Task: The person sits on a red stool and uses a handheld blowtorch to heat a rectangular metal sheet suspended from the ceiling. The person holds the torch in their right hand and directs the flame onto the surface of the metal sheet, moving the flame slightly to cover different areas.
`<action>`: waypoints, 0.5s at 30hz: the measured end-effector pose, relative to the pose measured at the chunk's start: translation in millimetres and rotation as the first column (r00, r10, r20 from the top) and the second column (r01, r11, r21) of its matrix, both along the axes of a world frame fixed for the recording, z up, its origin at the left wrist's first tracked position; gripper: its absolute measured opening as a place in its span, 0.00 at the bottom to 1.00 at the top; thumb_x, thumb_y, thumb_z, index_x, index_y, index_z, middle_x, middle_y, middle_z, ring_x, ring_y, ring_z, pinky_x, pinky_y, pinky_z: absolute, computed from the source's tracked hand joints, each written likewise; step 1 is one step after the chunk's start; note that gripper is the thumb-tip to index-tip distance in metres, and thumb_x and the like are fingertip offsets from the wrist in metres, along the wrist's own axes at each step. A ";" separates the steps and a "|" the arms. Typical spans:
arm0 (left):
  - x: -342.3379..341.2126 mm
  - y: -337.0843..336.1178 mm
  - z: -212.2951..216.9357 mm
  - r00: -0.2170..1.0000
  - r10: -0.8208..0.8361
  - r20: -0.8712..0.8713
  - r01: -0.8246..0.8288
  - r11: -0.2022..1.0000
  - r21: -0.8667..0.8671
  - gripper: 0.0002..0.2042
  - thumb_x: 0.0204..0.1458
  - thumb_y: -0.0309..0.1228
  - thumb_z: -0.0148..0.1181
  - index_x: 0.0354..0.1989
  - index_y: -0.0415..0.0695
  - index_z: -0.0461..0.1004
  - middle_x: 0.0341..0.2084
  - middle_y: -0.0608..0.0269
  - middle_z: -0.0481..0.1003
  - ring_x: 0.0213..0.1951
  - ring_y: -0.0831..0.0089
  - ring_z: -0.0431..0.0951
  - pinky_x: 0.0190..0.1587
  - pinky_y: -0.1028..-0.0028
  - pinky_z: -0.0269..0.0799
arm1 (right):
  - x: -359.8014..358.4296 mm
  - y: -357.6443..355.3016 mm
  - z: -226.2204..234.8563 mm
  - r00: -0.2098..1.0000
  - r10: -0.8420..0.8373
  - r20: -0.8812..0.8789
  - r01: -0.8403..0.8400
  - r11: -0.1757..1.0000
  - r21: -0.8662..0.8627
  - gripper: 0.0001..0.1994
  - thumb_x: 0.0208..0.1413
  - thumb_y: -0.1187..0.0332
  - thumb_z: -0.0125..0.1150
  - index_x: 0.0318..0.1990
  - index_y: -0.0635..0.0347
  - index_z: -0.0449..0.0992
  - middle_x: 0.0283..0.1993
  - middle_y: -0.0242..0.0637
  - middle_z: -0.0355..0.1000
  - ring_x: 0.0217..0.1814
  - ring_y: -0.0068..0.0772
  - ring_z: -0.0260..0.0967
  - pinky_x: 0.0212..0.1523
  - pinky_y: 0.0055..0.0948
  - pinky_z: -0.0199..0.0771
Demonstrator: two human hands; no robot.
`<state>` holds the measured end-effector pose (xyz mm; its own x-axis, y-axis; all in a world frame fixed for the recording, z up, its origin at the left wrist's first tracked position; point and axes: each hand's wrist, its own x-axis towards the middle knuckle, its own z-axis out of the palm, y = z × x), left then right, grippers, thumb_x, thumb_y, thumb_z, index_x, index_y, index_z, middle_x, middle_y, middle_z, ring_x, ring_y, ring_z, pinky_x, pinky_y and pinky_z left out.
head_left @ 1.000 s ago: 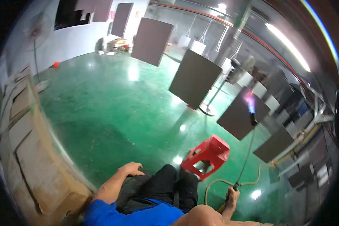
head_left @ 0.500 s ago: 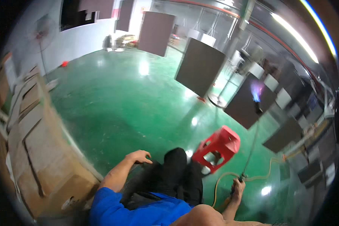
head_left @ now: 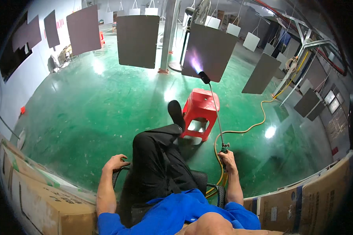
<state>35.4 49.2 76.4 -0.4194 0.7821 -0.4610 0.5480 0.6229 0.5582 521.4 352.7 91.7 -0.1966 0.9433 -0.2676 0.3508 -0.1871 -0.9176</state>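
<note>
My right hand (head_left: 228, 159) grips the handle of a long gas torch, its thin tube slanting up and away from me. At the far end, the black torch head (head_left: 204, 77) gives off a blue-violet flame (head_left: 195, 62). This flame shows against a dark grey hanging panel (head_left: 213, 49); whether it touches the surface I cannot tell. A yellow hose (head_left: 245, 131) runs from the torch across the floor to the right. My left hand (head_left: 115, 162) lies on the black chair armrest (head_left: 115, 176), fingers loosely bent and holding nothing.
A red plastic stool (head_left: 202, 103) stands ahead, my black-shod foot beside it. More dark panels (head_left: 138, 41) hang in a row, with smaller white plates (head_left: 251, 41) behind. A metal post and pedestal fan stand at the back. Cardboard boxes (head_left: 51, 196) flank me.
My view has turned right and straightened, so the panels and stool sit farther left in the picture. My foot now shows raised beside the stool. The torch stays lit in my right hand.
</note>
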 end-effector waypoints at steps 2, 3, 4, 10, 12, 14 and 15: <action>-3.3 -3.2 -2.0 1.000 0.004 0.020 -0.004 1.000 0.013 0.28 0.45 0.45 0.68 0.53 0.41 0.73 0.42 0.50 0.79 0.44 0.59 0.79 0.48 0.65 0.74 | -1.8 -2.3 -1.8 1.000 0.002 -0.005 -0.002 1.000 -0.022 0.08 0.44 0.71 0.64 0.23 0.59 0.69 0.16 0.26 0.62 0.14 0.19 0.57 0.16 0.25 0.56; -3.7 -2.3 -4.3 0.999 0.007 0.040 -0.008 1.000 0.030 0.29 0.45 0.45 0.69 0.52 0.41 0.73 0.42 0.50 0.79 0.43 0.59 0.79 0.48 0.65 0.74 | 0.6 -1.1 -5.4 1.000 -0.004 0.017 0.004 1.000 -0.001 0.07 0.44 0.71 0.63 0.23 0.59 0.69 0.16 0.27 0.62 0.14 0.19 0.58 0.16 0.25 0.56; -4.1 -1.2 -6.3 0.998 0.009 0.060 -0.011 0.999 0.046 0.29 0.44 0.46 0.69 0.52 0.41 0.73 0.41 0.50 0.79 0.43 0.59 0.80 0.47 0.65 0.74 | 2.8 0.8 -10.9 0.999 -0.012 0.039 0.011 1.000 0.021 0.07 0.44 0.71 0.63 0.23 0.59 0.69 0.16 0.27 0.63 0.14 0.20 0.58 0.16 0.25 0.56; -2.2 -6.5 -6.1 0.998 0.024 0.053 -0.029 0.995 0.097 0.27 0.45 0.44 0.69 0.51 0.40 0.74 0.35 0.52 0.80 0.37 0.65 0.80 0.42 0.68 0.74 | 22.1 -4.8 -24.2 0.993 -0.066 0.095 0.067 0.998 0.001 0.08 0.42 0.71 0.65 0.26 0.63 0.71 0.18 0.28 0.65 0.16 0.20 0.60 0.18 0.26 0.60; -0.6 -7.2 -0.6 0.995 0.048 0.092 -0.056 0.995 0.085 0.27 0.45 0.43 0.69 0.51 0.40 0.74 0.36 0.52 0.80 0.38 0.66 0.80 0.44 0.68 0.74 | 25.1 -12.5 -21.5 0.989 -0.099 0.108 0.101 0.995 -0.017 0.08 0.42 0.70 0.65 0.26 0.62 0.71 0.18 0.28 0.65 0.16 0.20 0.60 0.18 0.26 0.60; 1.6 -8.4 1.2 0.995 0.044 0.084 -0.053 0.994 0.095 0.27 0.46 0.42 0.69 0.51 0.39 0.73 0.36 0.52 0.80 0.39 0.64 0.80 0.44 0.67 0.75 | 31.4 -17.5 -28.9 0.982 -0.124 0.146 0.126 0.992 -0.006 0.08 0.42 0.70 0.65 0.26 0.62 0.71 0.18 0.27 0.64 0.16 0.20 0.60 0.18 0.25 0.59; 2.3 -8.9 2.7 0.995 0.050 0.081 -0.058 0.993 0.105 0.26 0.46 0.41 0.69 0.52 0.39 0.73 0.36 0.52 0.80 0.39 0.64 0.81 0.43 0.67 0.75 | 33.5 -17.2 -31.9 0.979 -0.142 0.150 0.145 0.989 -0.012 0.08 0.42 0.70 0.65 0.26 0.62 0.71 0.18 0.27 0.64 0.16 0.20 0.60 0.18 0.25 0.59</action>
